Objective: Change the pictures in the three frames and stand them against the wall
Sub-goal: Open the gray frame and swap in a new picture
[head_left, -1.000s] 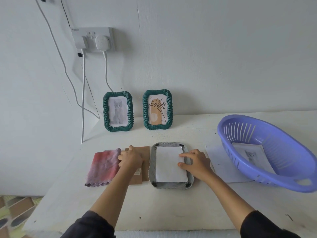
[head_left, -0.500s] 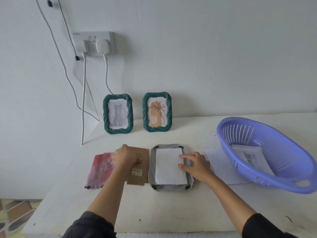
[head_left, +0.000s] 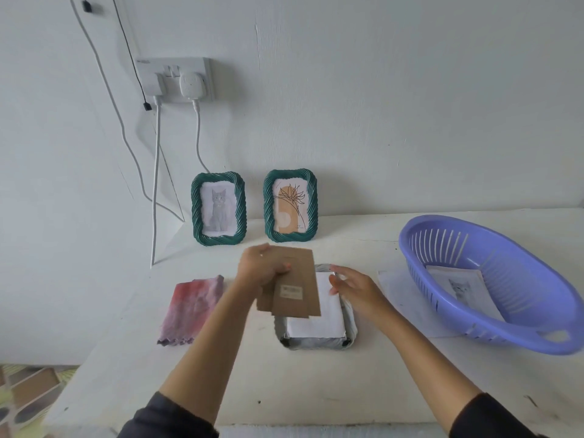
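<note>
Far: white painted wall (head_left: 379, 90); white double wall socket (head_left: 175, 79) far left, white cables (head_left: 155, 184) hanging; white tabletop (head_left: 316, 390); patterned floor tiles (head_left: 28, 393) near left.

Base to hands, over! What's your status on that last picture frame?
Left hand grips brown cardboard backing board, raised over face-down grey frame. Right hand open at frame's right edge. White paper sheet lies in frame. Nothing in the way.

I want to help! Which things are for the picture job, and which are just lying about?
For the job: board, flat frame, paper, cat frame, plant frame, print in basket.
Lying about: cloth, plugs, cables.
</note>
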`<action>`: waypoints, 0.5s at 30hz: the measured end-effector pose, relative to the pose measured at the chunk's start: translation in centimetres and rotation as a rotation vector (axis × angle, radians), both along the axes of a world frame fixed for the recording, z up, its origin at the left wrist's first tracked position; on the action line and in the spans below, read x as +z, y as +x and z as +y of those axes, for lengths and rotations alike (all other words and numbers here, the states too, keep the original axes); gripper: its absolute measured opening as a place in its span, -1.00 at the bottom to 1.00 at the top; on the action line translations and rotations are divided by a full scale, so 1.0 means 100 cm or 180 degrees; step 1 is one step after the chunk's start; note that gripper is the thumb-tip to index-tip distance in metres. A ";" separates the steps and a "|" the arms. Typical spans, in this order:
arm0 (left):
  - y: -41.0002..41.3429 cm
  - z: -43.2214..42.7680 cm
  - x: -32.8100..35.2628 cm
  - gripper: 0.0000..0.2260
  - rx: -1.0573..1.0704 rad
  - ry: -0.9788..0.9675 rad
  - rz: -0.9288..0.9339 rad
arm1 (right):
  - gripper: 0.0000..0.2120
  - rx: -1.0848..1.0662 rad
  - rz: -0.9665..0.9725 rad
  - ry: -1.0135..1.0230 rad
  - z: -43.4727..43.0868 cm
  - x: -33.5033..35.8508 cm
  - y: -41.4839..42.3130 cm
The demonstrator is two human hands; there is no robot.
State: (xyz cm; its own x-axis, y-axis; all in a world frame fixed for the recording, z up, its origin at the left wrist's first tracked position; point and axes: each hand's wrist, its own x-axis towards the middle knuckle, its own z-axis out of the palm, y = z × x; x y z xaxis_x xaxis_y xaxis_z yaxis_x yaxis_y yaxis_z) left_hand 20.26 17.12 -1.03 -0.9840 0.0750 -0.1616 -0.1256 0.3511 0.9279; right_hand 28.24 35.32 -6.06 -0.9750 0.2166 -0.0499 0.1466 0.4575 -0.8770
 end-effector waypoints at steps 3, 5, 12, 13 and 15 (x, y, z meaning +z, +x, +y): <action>0.010 0.018 -0.018 -0.37 -0.0223 0.0083 -0.0398 | -0.64 0.0067 -0.0213 -0.0518 0.000 0.002 0.000; 0.013 0.027 -0.027 -0.48 -0.0284 -0.0005 -0.0374 | -0.62 -0.0012 -0.0259 -0.0355 0.004 -0.001 0.001; 0.011 0.039 -0.040 -0.74 -0.0387 -0.0835 -0.0126 | -0.59 -0.0222 -0.0369 -0.0230 0.005 -0.007 -0.004; 0.009 0.040 -0.041 -0.72 -0.0378 -0.0890 -0.0115 | -0.60 -0.0218 -0.0384 -0.0203 0.004 -0.007 -0.005; 0.007 0.040 -0.042 -0.71 -0.0374 -0.0975 -0.0081 | -0.60 -0.0208 -0.0426 -0.0158 0.004 -0.007 -0.005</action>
State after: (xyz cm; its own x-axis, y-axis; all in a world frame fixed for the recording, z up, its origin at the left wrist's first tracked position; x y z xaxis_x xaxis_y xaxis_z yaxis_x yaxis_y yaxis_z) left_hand 20.96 21.17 -5.25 -0.9669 0.1320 -0.2185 -0.0893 0.6270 0.7739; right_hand 27.72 35.74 -6.74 -0.9428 0.2734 -0.1908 0.2918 0.3997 -0.8690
